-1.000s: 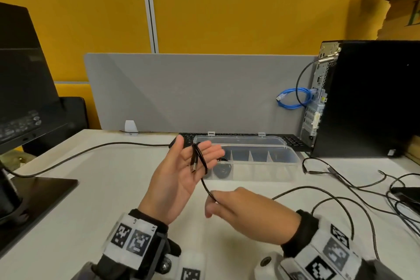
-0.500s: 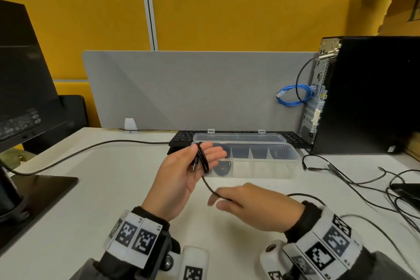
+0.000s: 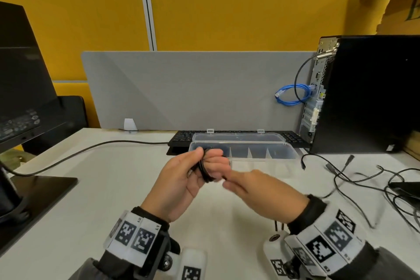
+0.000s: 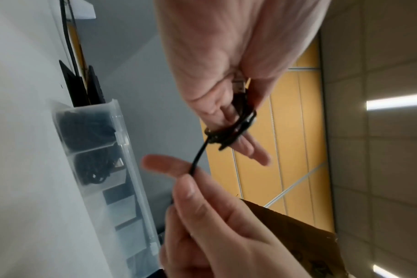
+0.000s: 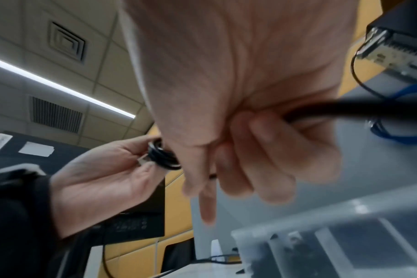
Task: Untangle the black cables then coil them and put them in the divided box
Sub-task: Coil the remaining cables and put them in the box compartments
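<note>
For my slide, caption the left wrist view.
Left hand holds a coiled black cable while the right hand pinches its loose end beside the divided box.

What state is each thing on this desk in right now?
Black cable: partly coiled around the left hand's fingers.
Left hand: holds the coil.
Right hand: pinches the cable's free length.
Divided box: lid open; the left wrist view shows two compartments holding coiled cables.
Loose black cables: lying uncoiled on the desk.
Blue cable: looped, hanging at the computer tower.
</note>
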Action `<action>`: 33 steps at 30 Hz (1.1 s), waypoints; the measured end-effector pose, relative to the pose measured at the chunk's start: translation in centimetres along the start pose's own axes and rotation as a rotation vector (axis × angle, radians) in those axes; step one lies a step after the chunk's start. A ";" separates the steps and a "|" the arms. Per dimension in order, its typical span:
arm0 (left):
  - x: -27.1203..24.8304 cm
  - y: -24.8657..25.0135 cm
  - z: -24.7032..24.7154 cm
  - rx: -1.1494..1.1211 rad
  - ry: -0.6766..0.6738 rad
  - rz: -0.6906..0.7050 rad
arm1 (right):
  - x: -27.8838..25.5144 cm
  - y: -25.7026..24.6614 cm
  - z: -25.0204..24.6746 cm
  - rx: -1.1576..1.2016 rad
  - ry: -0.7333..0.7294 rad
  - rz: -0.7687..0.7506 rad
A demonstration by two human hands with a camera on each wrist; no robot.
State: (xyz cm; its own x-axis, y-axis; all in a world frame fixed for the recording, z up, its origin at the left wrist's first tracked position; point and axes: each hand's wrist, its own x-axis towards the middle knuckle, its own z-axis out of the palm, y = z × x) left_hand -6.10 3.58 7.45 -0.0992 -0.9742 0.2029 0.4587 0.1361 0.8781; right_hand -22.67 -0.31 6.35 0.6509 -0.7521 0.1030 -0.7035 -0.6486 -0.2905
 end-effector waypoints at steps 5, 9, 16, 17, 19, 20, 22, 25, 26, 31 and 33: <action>1.1 -0.6 -1.2 0.032 0.225 0.110 | -0.6 -1.9 0.2 0.119 -0.392 -0.115; 1.0 -1.4 -2.0 0.519 0.328 0.201 | -0.7 -3.0 -1.1 0.156 -0.010 -0.211; -0.5 -0.3 0.2 0.591 -0.138 -0.074 | -0.6 -0.7 -2.6 0.235 0.625 -0.124; -0.7 -0.1 0.2 0.563 -0.161 -0.056 | -0.4 -0.3 -2.5 0.244 0.604 -0.101; -0.7 0.1 0.0 0.476 -0.150 -0.002 | 0.0 0.3 -1.9 0.252 0.501 -0.057; -0.7 0.1 -0.1 0.424 -0.134 0.028 | 0.1 0.4 -1.6 0.244 0.432 -0.044; -0.5 0.1 0.1 0.293 -0.083 0.084 | 0.3 0.5 -0.8 0.211 0.288 -0.055; -0.1 0.0 0.0 0.033 -0.011 0.138 | 0.3 -0.2 0.2 0.157 0.052 -0.115; 0.1 0.1 -0.3 -0.007 -0.007 0.144 | 0.2 -0.5 0.4 0.153 -0.006 -0.131; 0.3 -0.5 -1.3 0.403 0.016 0.078 | -0.1 -1.3 -0.3 0.145 -0.059 -0.179; 0.0 -0.8 -1.3 0.742 -0.067 0.028 | -0.4 -1.3 -0.9 0.093 -0.033 -0.184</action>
State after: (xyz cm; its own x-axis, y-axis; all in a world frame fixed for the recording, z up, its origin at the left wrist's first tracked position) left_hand -5.33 3.26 6.21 -0.1608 -0.9587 0.2346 -0.2529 0.2698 0.9291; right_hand -22.28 0.67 7.56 0.7762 -0.6165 0.1321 -0.5433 -0.7603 -0.3560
